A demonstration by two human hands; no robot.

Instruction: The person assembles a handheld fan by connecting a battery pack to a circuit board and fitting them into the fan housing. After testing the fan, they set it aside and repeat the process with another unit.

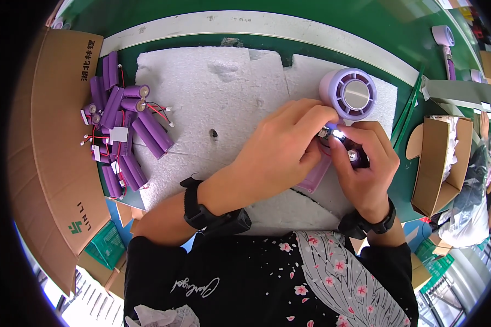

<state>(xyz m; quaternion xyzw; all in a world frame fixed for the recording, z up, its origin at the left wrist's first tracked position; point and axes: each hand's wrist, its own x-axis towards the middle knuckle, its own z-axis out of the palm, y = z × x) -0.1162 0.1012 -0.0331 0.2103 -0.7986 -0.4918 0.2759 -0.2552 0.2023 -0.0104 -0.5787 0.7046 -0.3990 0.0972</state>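
A light purple handheld fan point(324, 91) lies in front of me, its round slatted head on the far side and its pale pinkish handle point(315, 175) running toward me under my hands. My left hand point(289, 139) is closed, its fingertips pinching at the fan's neck by a small metallic part. Close beside it, my right hand point(368, 166) is also closed, thumb and forefinger at the same spot. A bright white light point(338, 133) glows between the fingertips. Something dark with a round shiny end shows in the right hand; its kind is mostly hidden.
White foam sheets point(196, 92) cover the green bench. Several purple battery packs point(153, 131) with red and black leads are heaped left, beside a large cardboard box point(60, 136). A smaller open carton point(444, 163) stands right, and another fan point(443, 36) lies far right. A person point(469, 218) sits beyond.
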